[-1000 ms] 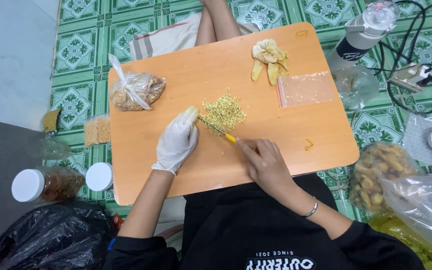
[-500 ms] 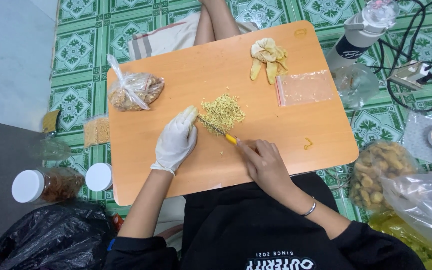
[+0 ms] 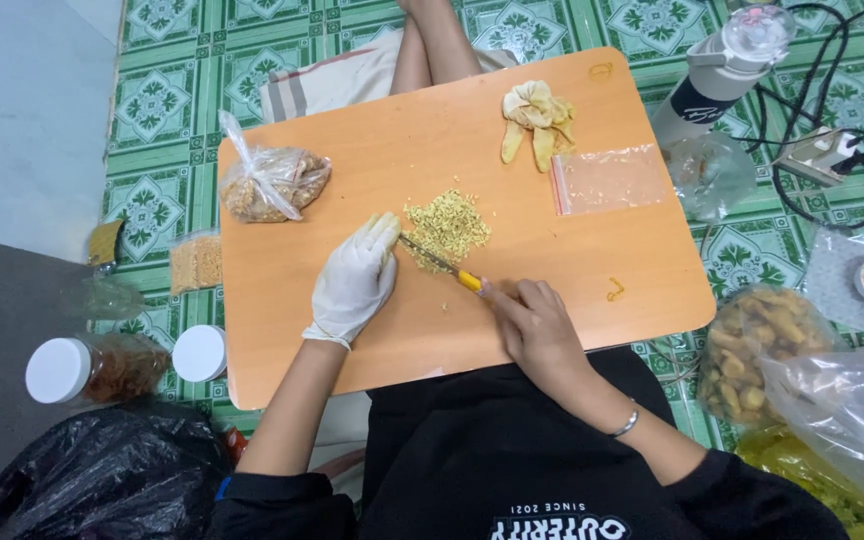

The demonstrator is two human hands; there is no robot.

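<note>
Two hands work at the pile of yellow bits (image 3: 447,225). The right hand (image 3: 532,325) is closed around a knife (image 3: 437,265) pointing to ten o'clock. The gloved left hand (image 3: 352,285) lies flat, fingers together, touching the blade tip at the pile's eight o'clock.

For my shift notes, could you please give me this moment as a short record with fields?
Surface: orange low table on a green patterned tiled floor
Left hand: white glove, fingertips by the pile of minced yellow bits
Right hand: bare, grips a yellow-handled knife, blade in the pile
On table: tied bag of brown pieces, pale peels, flat zip bag
Left of table: two white-lidded jars
</note>
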